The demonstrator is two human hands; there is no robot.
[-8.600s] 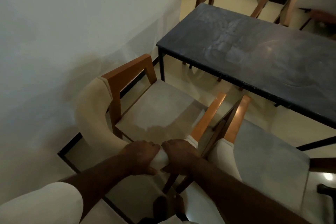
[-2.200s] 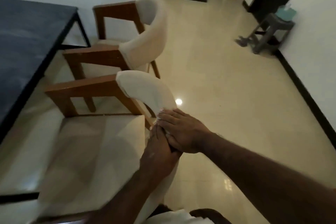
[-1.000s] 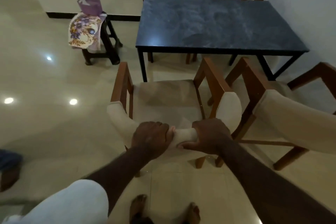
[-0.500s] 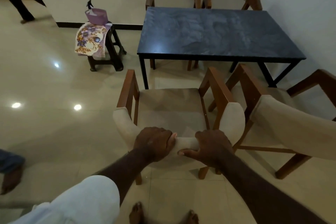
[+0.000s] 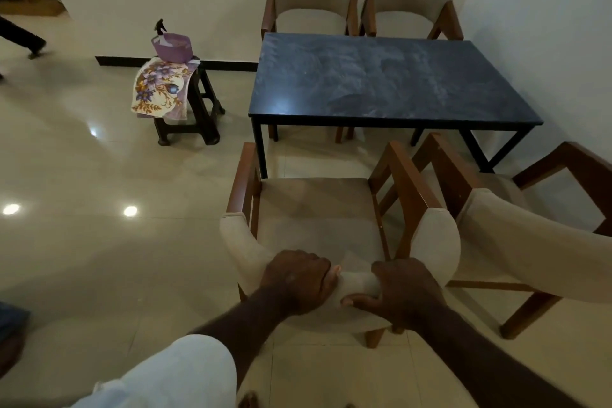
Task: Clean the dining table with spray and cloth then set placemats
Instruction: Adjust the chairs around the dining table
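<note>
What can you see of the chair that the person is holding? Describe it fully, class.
The chair has reddish-brown wooden arms and legs, a beige padded seat and a curved beige backrest. It stands on the tiled floor, facing the dark table. The left hand and right hand grip the backrest's top.

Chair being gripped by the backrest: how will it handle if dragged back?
Probably rigid: the chair has a solid wooden frame. Likely slides rather than tips, as its legs stand on glossy tile floor. The padded backrest that left hand and right hand curl round should grip well.
</note>
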